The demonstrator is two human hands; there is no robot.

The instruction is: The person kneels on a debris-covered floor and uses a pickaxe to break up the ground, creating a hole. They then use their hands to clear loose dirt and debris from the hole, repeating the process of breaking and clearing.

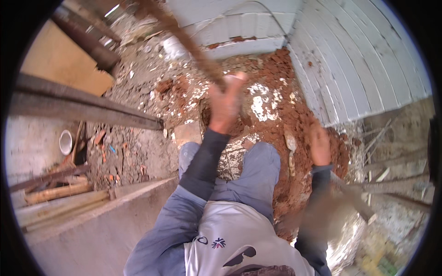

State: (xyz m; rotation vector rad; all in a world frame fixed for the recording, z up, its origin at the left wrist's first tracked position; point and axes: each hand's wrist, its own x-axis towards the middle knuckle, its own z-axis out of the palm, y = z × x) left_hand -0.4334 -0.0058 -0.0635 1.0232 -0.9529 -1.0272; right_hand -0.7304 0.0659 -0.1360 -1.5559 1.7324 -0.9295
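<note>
My left hand (225, 103) is closed around the lower end of a long brown pole (191, 43), blurred by motion. The pole slants from the hand toward the upper left. A dark hole (206, 110) in the ground lies beside that wrist. To the right, my right hand (319, 143) is stretched over a heap of reddish soil (298, 124), and nothing shows in it. Its fingers look extended though slightly smeared; whether they touch the soil I cannot tell. A pale, dirt-covered elongated piece (291, 141) lies on the soil left of that hand.
Pale grey panelled walls (354, 60) meet in a corner beyond the soil. A thick beam (87, 103) juts in from the left, near a plywood sheet (64, 57). Wooden lengths (64, 202) lie at lower left behind a low concrete wall (101, 230). Timber pieces clutter the right.
</note>
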